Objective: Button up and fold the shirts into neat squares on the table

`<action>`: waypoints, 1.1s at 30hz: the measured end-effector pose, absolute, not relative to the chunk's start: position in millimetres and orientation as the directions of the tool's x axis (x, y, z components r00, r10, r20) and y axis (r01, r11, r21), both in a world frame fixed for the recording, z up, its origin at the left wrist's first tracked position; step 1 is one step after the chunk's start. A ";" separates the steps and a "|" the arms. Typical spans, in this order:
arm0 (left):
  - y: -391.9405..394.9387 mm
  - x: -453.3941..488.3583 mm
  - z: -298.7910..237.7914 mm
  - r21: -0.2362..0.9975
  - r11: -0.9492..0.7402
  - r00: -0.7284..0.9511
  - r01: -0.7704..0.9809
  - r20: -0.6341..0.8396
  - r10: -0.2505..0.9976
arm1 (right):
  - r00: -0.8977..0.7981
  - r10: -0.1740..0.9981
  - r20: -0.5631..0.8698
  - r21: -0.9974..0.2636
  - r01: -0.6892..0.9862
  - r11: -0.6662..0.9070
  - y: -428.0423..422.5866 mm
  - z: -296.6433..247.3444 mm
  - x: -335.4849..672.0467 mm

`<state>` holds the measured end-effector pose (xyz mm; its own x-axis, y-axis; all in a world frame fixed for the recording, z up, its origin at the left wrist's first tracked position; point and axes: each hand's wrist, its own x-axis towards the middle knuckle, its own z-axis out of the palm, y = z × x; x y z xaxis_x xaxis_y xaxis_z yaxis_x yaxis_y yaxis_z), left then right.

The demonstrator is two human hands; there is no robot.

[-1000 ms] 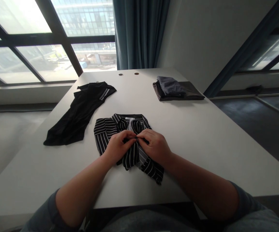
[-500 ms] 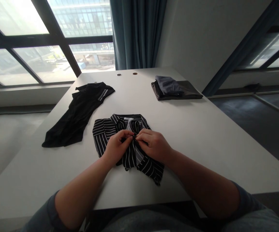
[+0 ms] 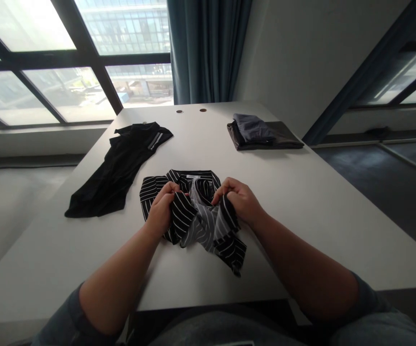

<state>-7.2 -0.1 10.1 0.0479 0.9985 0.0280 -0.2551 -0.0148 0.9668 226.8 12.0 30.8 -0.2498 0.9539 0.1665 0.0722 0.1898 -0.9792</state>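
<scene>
A black shirt with white stripes (image 3: 202, 223) lies bunched on the white table in front of me. Its collar with a pale label points away from me, and the greyish inner side shows in the middle. My left hand (image 3: 161, 209) is closed on the left front edge. On the other side my right hand (image 3: 239, 199) grips the right front edge, folding it back. Between the two hands the front of the shirt gapes apart. Some fingertips are hidden in the cloth.
On the left of the white table (image 3: 294, 211) a black garment (image 3: 116, 168) with light stripes is spread out. Folded dark clothes (image 3: 265, 132) are stacked at the back right. Two round holes sit near the far edge, before a blue curtain (image 3: 208, 53) and windows.
My hands were together at the middle of the shirt front. They have moved apart, left and right, pulling the two front edges open and baring the grey inside.
</scene>
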 end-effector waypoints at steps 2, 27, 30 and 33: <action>1.6 -10.8 10.2 0.959 -0.015 0.079 -0.283 0.039 0.996 | -0.301 0.950 0.079 -0.980 -0.196 0.019 15.3 32.3 229.5; 69.5 -85.4 0.6 0.343 0.007 0.062 0.939 -0.191 0.980 | -0.579 0.815 0.028 -0.445 0.723 0.529 49.4 -19.9 219.6; 62.4 -104.3 16.8 0.475 -0.125 0.261 0.871 -0.232 0.937 | -0.705 0.708 0.051 -0.509 0.591 0.625 48.2 6.6 214.3; 54.6 -159.7 52.3 0.705 -0.123 0.328 0.699 -0.163 0.931 | -0.808 0.582 0.093 -0.518 0.460 0.721 54.0 53.1 211.5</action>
